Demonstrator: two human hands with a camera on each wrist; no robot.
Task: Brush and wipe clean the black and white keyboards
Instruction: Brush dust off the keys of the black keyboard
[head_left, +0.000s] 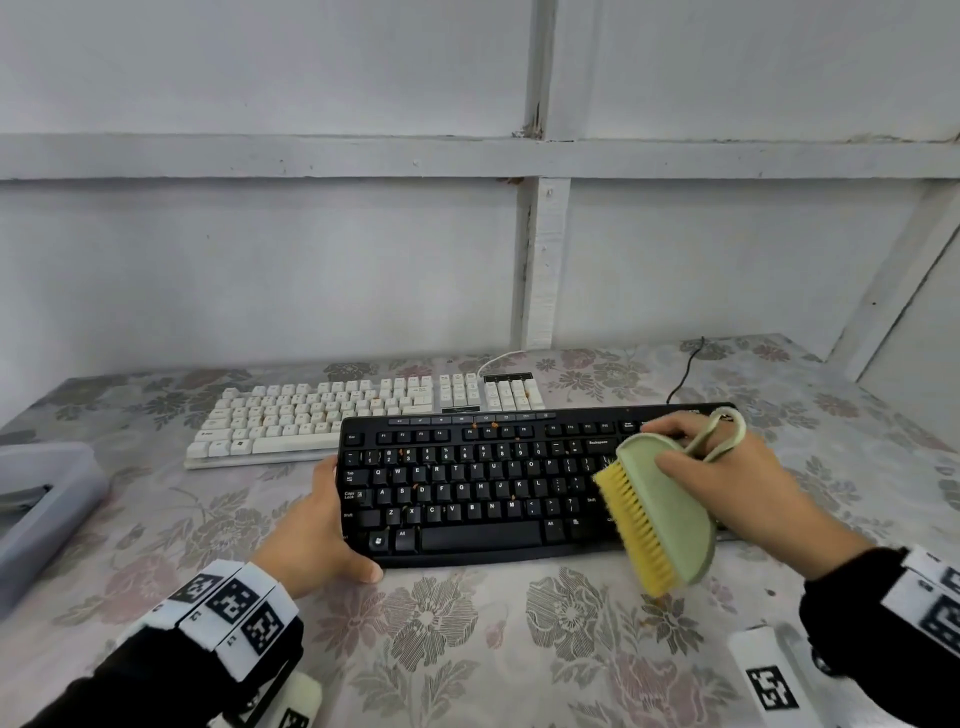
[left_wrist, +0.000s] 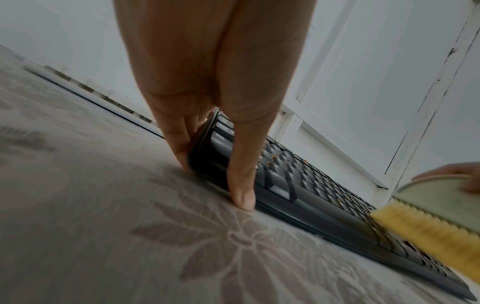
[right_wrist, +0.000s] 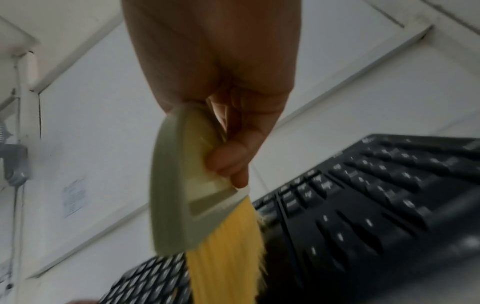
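Right hand grips the pale green plastic brush with yellow bristles over the right end of the black keyboard — crumbs dot its keys. Left hand clasps the keyboard's left edge on the floral-covered desk; the white keyboard lies just behind.

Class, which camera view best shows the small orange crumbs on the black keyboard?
The head view: crumbs dot the whole black keyboard. The left wrist view shows a few crumbs obliquely; the right wrist view is too blurred to show any.
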